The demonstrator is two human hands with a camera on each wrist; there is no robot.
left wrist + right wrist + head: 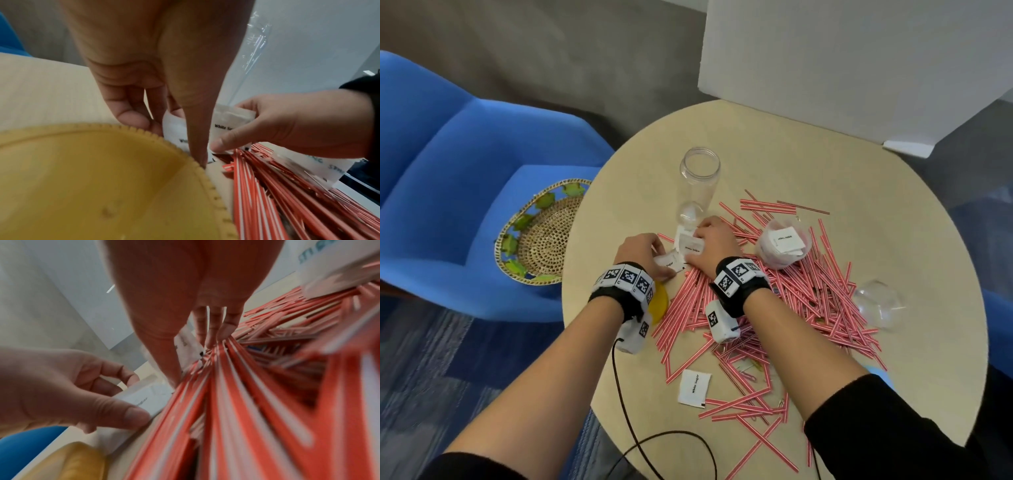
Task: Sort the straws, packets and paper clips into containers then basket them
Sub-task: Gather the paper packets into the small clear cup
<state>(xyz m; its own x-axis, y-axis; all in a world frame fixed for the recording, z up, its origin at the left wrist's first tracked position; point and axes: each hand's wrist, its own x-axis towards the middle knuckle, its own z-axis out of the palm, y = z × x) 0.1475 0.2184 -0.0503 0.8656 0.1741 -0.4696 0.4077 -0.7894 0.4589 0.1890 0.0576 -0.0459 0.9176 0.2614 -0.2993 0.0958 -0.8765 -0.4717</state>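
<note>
Red-and-white striped straws lie in a big pile on the round table. At its left edge my left hand pinches a white sugar packet between thumb and fingers. Right beside it my right hand pinches a second white sugar packet, its fingertips touching the straws. A tall clear jar stands just beyond both hands. A small clear container to the right holds several packets. One more packet lies near me. Paper clips are scattered among the straws.
A yellow lid lies under my left wrist. Another clear container sits at the pile's right edge. A woven basket rests on the blue chair left of the table. A white box stands at the far side. A black cable crosses the near edge.
</note>
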